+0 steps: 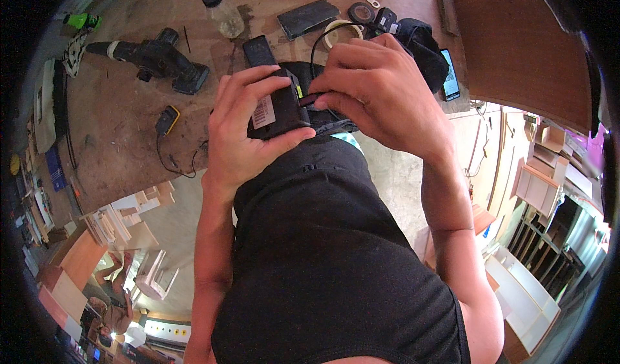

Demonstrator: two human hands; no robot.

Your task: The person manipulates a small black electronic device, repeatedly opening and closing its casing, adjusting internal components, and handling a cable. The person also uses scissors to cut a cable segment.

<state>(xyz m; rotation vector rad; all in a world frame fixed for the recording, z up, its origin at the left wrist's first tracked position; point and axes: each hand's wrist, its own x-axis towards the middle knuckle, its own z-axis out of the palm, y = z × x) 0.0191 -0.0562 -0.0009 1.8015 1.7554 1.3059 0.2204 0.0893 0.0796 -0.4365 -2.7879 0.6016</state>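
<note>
My left hand (236, 115) is wrapped round a black box-shaped device (281, 111) with a pale printed label, the thumb along its near edge and the fingers over its far side. At the device's right side, my right hand (371, 83) pinches a dark cable plug (309, 99) between thumb and fingers. The plug's tip meets the device's side; whether it sits inside a socket I cannot tell. From the right hand a thin black cable (313, 52) loops up and away. Just beyond the left fingers lies a dark flat oblong thing (259, 51).
On the wooden table (123, 144) lie a black cordless power tool (155, 57), a lidded jar (224, 16), a dark slab (309, 19), a tape roll (360, 12), black cloth (421, 47), a lit phone (450, 76) and a yellow-and-black gadget (168, 120). Another person (113, 306) is at the lower left.
</note>
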